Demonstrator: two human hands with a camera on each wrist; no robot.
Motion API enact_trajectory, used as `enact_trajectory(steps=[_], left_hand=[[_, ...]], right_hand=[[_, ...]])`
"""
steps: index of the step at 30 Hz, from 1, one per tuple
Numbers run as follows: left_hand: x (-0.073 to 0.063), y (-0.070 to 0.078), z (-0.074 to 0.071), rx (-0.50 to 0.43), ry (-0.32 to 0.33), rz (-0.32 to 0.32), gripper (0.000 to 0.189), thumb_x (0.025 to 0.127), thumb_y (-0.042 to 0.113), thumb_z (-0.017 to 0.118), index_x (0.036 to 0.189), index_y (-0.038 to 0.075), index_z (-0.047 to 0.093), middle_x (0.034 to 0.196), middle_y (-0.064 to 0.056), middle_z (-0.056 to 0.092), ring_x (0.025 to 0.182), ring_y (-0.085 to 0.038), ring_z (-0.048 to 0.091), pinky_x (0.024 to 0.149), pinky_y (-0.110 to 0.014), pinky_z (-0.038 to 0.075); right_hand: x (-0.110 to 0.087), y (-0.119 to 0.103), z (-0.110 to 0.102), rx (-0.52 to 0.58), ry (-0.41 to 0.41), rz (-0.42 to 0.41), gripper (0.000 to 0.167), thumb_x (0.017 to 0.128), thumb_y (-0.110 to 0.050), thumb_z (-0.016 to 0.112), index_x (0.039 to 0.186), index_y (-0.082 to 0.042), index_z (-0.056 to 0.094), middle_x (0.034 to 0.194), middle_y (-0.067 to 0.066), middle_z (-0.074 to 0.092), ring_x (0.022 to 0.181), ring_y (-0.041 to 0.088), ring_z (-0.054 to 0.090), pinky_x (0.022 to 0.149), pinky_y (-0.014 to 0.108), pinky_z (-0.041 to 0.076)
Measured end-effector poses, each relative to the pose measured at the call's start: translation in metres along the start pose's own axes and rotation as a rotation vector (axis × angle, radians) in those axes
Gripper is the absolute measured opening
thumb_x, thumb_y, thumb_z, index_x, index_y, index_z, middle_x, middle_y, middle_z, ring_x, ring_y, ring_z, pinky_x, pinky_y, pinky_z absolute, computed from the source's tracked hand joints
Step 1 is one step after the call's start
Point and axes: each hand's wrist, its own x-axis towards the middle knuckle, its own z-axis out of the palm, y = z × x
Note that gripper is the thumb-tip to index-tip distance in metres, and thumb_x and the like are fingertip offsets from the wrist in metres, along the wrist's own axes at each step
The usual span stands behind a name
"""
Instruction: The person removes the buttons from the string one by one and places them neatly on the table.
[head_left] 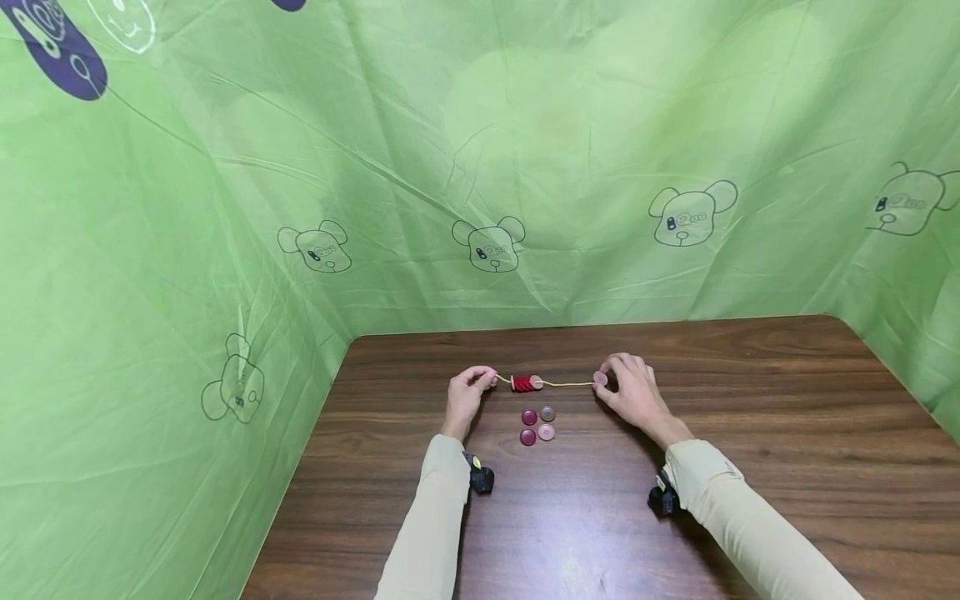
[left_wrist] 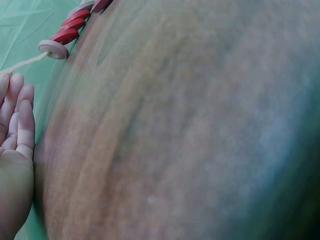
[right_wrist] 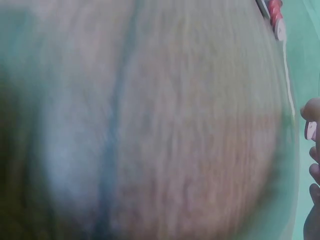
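Note:
A pale cord (head_left: 567, 384) stretches between the two hands. Threaded on it is a red, spiral-looking stack (head_left: 522, 383) with a pale pink button (left_wrist: 53, 49) at its end. My left hand (head_left: 467, 398) pinches the cord's left end between thumb and fingertips. Over on the right, my right hand (head_left: 636, 392) pinches a light pink button (head_left: 600, 378) at the cord's other end. Only the fingers' edge and part of that button show in the right wrist view. Below the cord lie several loose buttons, among them a dark red button (head_left: 529, 417) and a pink button (head_left: 546, 432).
The brown wooden table (head_left: 787, 467) runs beneath both hands. Green fabric (head_left: 585, 167) printed with bear heads rises behind it and along its sides. Each wrist wears a small black camera (head_left: 481, 478) below a pale sleeve (head_left: 431, 517).

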Motion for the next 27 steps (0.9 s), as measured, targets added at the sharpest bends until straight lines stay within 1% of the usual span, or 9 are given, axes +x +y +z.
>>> enact_trajectory(steps=[2, 4, 9, 12, 16, 21, 24, 27], left_hand=[[0.0, 0.0, 0.0, 0.003, 0.002, 0.003, 0.018, 0.088, 0.017, 0.069, 0.095, 0.0, 0.072, 0.084, -0.015, 0.072, 0.077, -0.015, 0.067, 0.076, -0.032, 0.057], [0.0, -0.001, 0.0, 0.004, 0.005, 0.003, 0.016, 0.089, 0.016, 0.069, 0.094, 0.001, 0.072, 0.083, -0.013, 0.072, 0.074, -0.011, 0.066, 0.074, -0.028, 0.056], [0.0, -0.001, 0.0, 0.004, 0.013, 0.0, 0.016, 0.089, 0.016, 0.069, 0.094, 0.001, 0.072, 0.082, -0.012, 0.071, 0.073, -0.009, 0.065, 0.072, -0.025, 0.055], [0.0, -0.001, 0.0, -0.003, 0.013, -0.009, 0.019, 0.088, 0.017, 0.069, 0.096, 0.0, 0.072, 0.084, -0.014, 0.072, 0.074, -0.01, 0.066, 0.074, -0.027, 0.056], [0.001, -0.001, 0.0, -0.021, 0.0, -0.022, 0.021, 0.088, 0.018, 0.069, 0.097, -0.002, 0.071, 0.089, -0.021, 0.071, 0.08, -0.019, 0.068, 0.079, -0.035, 0.057], [0.001, 0.001, -0.002, -0.047, -0.035, -0.025, 0.021, 0.09, 0.011, 0.067, 0.099, -0.007, 0.069, 0.093, -0.029, 0.068, 0.09, -0.038, 0.067, 0.085, -0.048, 0.054], [-0.003, 0.01, -0.003, -0.048, -0.05, -0.023, 0.02, 0.09, 0.008, 0.065, 0.1, -0.009, 0.068, 0.095, -0.032, 0.067, 0.093, -0.044, 0.065, 0.087, -0.052, 0.052], [-0.009, 0.021, -0.003, -0.04, -0.052, -0.016, 0.019, 0.091, 0.006, 0.063, 0.1, -0.01, 0.067, 0.095, -0.033, 0.066, 0.092, -0.044, 0.064, 0.087, -0.053, 0.052]], right_hand=[[0.0, -0.003, 0.001, 0.003, -0.001, -0.015, 0.026, 0.081, -0.026, 0.073, 0.096, -0.009, 0.06, 0.113, 0.011, 0.057, 0.114, 0.035, 0.046, 0.094, 0.051, 0.032], [-0.001, -0.006, 0.003, 0.008, -0.006, -0.03, 0.025, 0.081, -0.026, 0.073, 0.096, -0.009, 0.061, 0.114, 0.01, 0.057, 0.115, 0.035, 0.045, 0.093, 0.05, 0.032], [-0.001, -0.013, 0.007, 0.027, -0.025, -0.068, 0.022, 0.08, -0.025, 0.073, 0.093, -0.012, 0.062, 0.116, 0.011, 0.057, 0.114, 0.034, 0.045, 0.091, 0.049, 0.033], [-0.002, -0.017, 0.009, 0.038, -0.043, -0.093, 0.021, 0.079, -0.026, 0.075, 0.091, -0.013, 0.063, 0.118, 0.012, 0.057, 0.115, 0.034, 0.045, 0.092, 0.049, 0.033], [-0.004, -0.02, 0.011, 0.044, -0.078, -0.121, 0.024, 0.077, -0.03, 0.079, 0.088, -0.016, 0.064, 0.122, 0.012, 0.056, 0.117, 0.034, 0.043, 0.093, 0.051, 0.033], [-0.006, -0.025, 0.012, 0.045, -0.124, -0.142, 0.025, 0.076, -0.035, 0.08, 0.087, -0.019, 0.065, 0.126, 0.012, 0.055, 0.12, 0.034, 0.042, 0.095, 0.052, 0.033], [-0.007, -0.028, 0.013, 0.049, -0.139, -0.155, 0.026, 0.075, -0.036, 0.08, 0.088, -0.019, 0.065, 0.126, 0.012, 0.055, 0.121, 0.035, 0.041, 0.096, 0.053, 0.033], [-0.007, -0.031, 0.016, 0.055, -0.156, -0.171, 0.026, 0.074, -0.036, 0.08, 0.088, -0.019, 0.066, 0.127, 0.012, 0.055, 0.121, 0.035, 0.041, 0.097, 0.052, 0.032]])
